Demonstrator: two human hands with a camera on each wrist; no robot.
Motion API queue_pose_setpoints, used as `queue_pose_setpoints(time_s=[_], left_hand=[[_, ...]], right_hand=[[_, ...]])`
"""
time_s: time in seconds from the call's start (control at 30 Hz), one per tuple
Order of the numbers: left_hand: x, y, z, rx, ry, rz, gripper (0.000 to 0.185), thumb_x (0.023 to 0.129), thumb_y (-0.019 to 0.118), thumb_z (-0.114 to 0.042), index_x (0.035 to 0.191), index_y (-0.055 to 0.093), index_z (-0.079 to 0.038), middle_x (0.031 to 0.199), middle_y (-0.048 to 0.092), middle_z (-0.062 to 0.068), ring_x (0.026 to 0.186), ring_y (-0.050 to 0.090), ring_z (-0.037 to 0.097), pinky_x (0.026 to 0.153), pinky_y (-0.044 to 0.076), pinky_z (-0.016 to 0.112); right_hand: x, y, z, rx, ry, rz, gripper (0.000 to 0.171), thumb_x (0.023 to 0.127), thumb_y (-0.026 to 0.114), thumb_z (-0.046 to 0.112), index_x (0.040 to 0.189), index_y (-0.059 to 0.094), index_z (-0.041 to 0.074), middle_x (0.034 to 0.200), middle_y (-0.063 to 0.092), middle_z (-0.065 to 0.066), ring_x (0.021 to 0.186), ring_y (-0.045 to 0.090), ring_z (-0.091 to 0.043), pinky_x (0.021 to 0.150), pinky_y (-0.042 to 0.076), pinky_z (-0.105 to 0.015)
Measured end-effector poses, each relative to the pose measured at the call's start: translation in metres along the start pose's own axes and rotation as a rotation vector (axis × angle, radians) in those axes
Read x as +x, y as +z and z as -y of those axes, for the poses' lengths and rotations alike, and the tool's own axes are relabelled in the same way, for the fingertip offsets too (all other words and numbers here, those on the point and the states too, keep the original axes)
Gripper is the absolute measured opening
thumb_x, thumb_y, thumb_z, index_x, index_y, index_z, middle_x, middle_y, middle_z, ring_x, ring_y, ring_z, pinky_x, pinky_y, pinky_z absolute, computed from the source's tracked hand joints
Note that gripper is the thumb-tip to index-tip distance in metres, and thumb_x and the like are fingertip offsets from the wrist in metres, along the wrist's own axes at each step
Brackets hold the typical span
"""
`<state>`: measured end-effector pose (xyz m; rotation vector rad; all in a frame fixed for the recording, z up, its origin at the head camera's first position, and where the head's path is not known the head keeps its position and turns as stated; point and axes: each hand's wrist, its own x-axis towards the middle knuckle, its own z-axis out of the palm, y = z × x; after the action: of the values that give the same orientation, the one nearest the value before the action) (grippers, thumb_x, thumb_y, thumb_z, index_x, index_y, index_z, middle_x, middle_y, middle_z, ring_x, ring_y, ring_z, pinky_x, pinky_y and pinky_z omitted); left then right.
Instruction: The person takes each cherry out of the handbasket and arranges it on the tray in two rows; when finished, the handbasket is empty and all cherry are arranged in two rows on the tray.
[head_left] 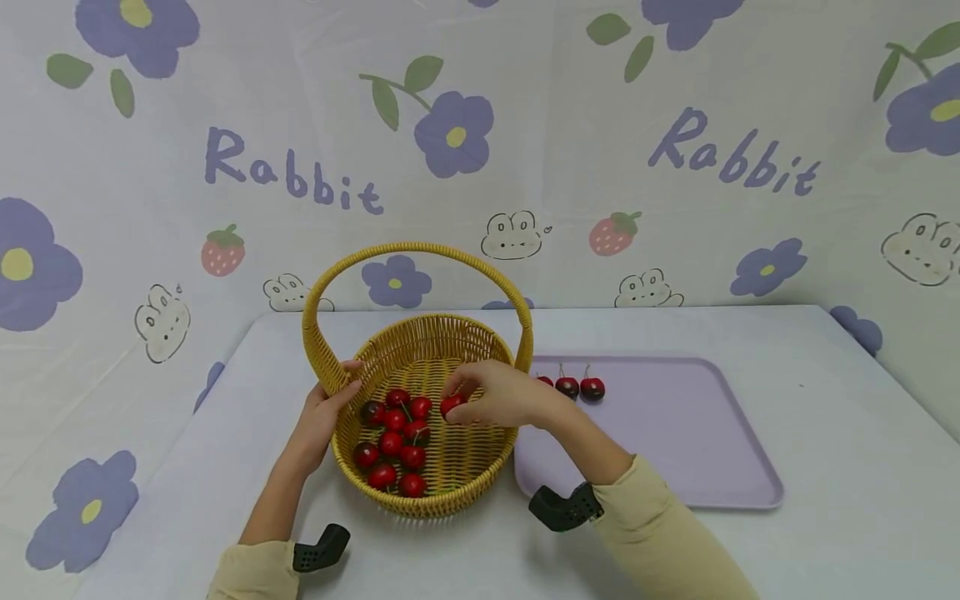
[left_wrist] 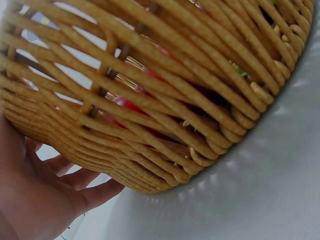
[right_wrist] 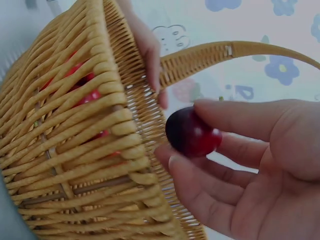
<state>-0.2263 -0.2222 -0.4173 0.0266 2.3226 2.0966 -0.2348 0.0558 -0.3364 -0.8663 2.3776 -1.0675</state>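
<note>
A dark red cherry (right_wrist: 192, 134) is pinched between thumb and fingertips of the right hand (head_left: 501, 394), just above the floor of the round yellow woven wicker basket (head_left: 450, 475) — right at the basket's right-hand side. The fingers are curled narrowly round the fruit, the thumb on top in the right wrist view, the wrist bent down over the rim with the cream sleeve (head_left: 667, 517) trailing back across the front corner of the pale lilac plastic tray (head_left: 697, 433).

The basket is steadied by the left hand (head_left: 322, 421): the palm is pressed against the outer wall, the thumb is hooked over the rim near the root of the arched handle (head_left: 416, 248), and the fingers (left_wrist: 97, 192) are spread loosely under the curve of the weave, gripping nothing.

A cluster of red cherries (head_left: 393, 446) is seen lying on the basket floor toward its left and front, and two more dark cherries (head_left: 579, 387) are left on the tray's far edge, with a third partly hidden behind the basket wall.

For the step to go well, a light pinch would seem enough — the fruit looks smooth and round, so it is likely to roll if squeezed off-centre. The handle arch should be kept clear of the wrist, and the basket held firm so it is not nudged.
</note>
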Motion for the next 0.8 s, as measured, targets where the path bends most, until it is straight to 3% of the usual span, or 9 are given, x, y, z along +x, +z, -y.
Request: queue_pose_setpoints(time_s=[0.2,0.4,0.8], left_hand=[[0.0,0.0,0.0,0.001,0.003,0.009,0.042,0.103,0.042,-0.018,0.14,0.036,-0.001,0.144,0.034,0.015,0.127,0.032,0.023,0.106,0.02,0.04],[-0.001,0.0,-0.001,-0.004,0.003,0.008,0.042,0.103,0.043,-0.019,0.14,0.036,-0.001,0.144,0.034,0.016,0.128,0.031,0.023,0.107,0.019,0.039],[-0.001,0.0,-0.001,-0.004,0.003,0.009,0.042,0.103,0.043,-0.019,0.14,0.036,-0.002,0.142,0.036,0.016,0.125,0.033,0.022,0.105,0.021,0.038]], right_hand=[[-0.014,-0.007,-0.003,0.115,-0.042,0.021,0.031,0.089,0.069,0.024,0.118,0.064,0.012,0.104,0.063,0.0,0.087,0.061,-0.02,0.075,0.052,-0.034],[-0.027,-0.014,-0.008,0.175,-0.014,0.037,0.033,0.089,0.069,0.027,0.119,0.064,0.015,0.104,0.063,0.0,0.094,0.058,-0.02,0.082,0.049,-0.039],[-0.059,-0.033,-0.023,0.286,-0.003,0.061,0.038,0.088,0.07,0.022,0.122,0.061,0.007,0.106,0.065,-0.005,0.094,0.062,-0.029,0.081,0.05,-0.039]])
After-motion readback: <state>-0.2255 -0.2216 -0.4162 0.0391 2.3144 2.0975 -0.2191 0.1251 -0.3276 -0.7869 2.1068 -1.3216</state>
